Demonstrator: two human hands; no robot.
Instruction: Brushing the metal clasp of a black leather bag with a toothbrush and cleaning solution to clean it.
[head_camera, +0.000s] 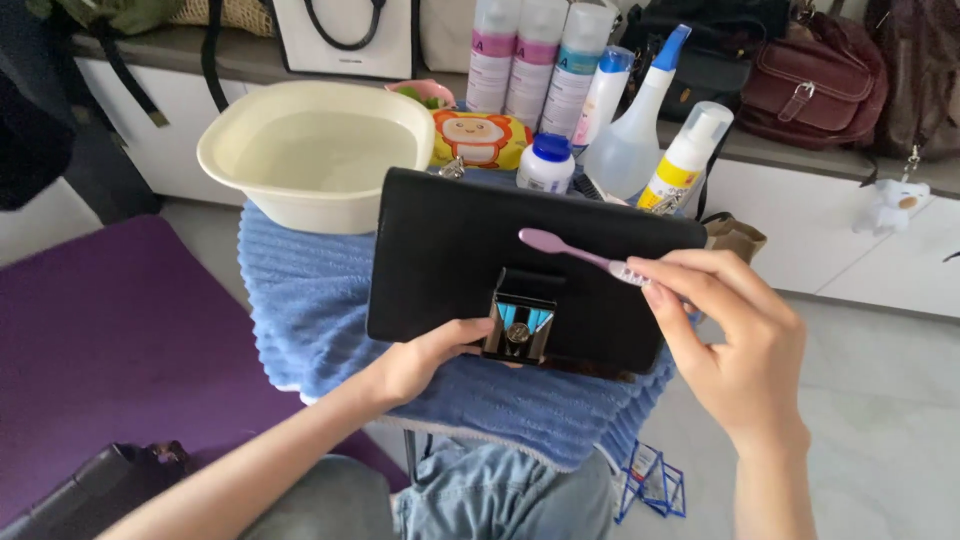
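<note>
A black leather handbag (450, 260) with a metal and blue clasp (520, 322) lies on a blue towel (310, 300). My left hand (425, 358) grips the bag's lower edge beside the clasp, thumb on the flap. My right hand (725, 335) pinches the handle of a purple toothbrush (570, 250). The brush head points left and hovers over the upper part of the flap.
A cream basin (315, 150) of water stands at the towel's back left. Behind the bag are several cleaning bottles (535, 60), a spray bottle (635, 130) and a yellow wipes pack (480, 138). Brown bags (815, 80) sit on the shelf. A purple mat (110, 330) lies left.
</note>
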